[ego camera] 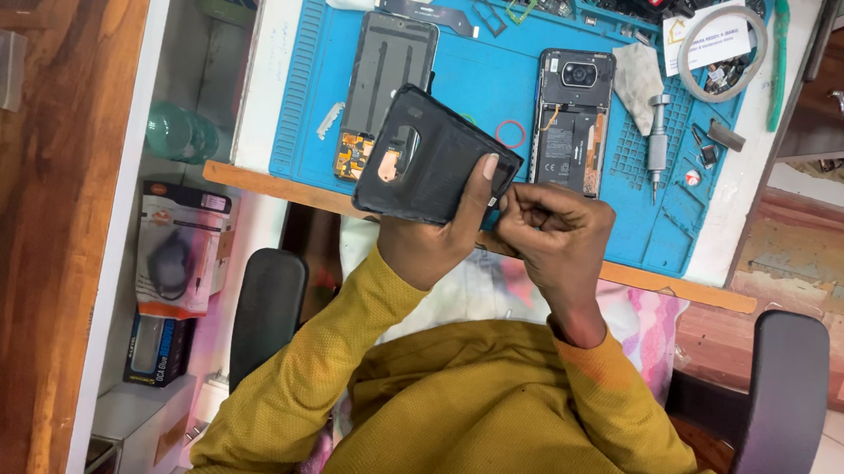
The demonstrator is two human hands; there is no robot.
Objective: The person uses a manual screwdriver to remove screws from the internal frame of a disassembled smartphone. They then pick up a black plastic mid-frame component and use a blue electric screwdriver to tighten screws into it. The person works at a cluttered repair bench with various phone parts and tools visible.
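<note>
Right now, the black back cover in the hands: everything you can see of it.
The black back cover is a thin, matte, plastic-looking shell with rounded corners, inner face up. It has a long cut-out with a copper-coloured patch beside it. It is tilted and held above the blue mat's near edge. The left hand grips its lower edge, thumb on the inner face; the right hand pinches at its right corner.

Two hands, left and right, one black back cover, one opened phone, one screwdriver

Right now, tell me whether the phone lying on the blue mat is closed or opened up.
Opened up: the phone shows bare battery and camera.
</note>
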